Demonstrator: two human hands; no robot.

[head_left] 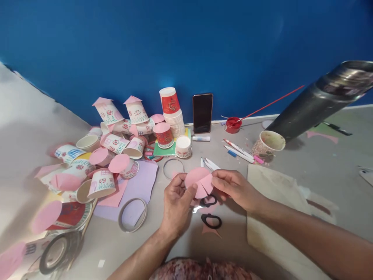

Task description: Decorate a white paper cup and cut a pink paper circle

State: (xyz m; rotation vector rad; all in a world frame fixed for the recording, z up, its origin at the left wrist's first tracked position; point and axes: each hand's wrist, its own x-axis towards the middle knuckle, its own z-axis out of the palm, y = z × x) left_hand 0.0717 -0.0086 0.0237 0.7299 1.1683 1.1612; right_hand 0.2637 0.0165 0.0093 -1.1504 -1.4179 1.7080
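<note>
A pink paper disc (pixel 196 177) with cuts running in from its edge is held up over the table between both my hands. My left hand (pixel 178 202) grips its left side, thumb on top and fingers beneath. At the right edge, my right hand (pixel 236 189) pinches the paper between thumb and fingers. Below the disc lie black-handled scissors (pixel 211 221), their blades partly hidden by my left hand and the paper. Pink paper scraps (pixel 210 230) are under and around the scissors.
Decorated paper cups (pixel 101 183) with pink tops crowd the left. Behind stand a cup stack (pixel 174 120) and a phone (pixel 203 113). Tape rings (pixel 133 215), markers (pixel 239 151), a red paint pot (pixel 233 124), a stained cup (pixel 268 143) and a dark flask (pixel 309 107) surround my hands.
</note>
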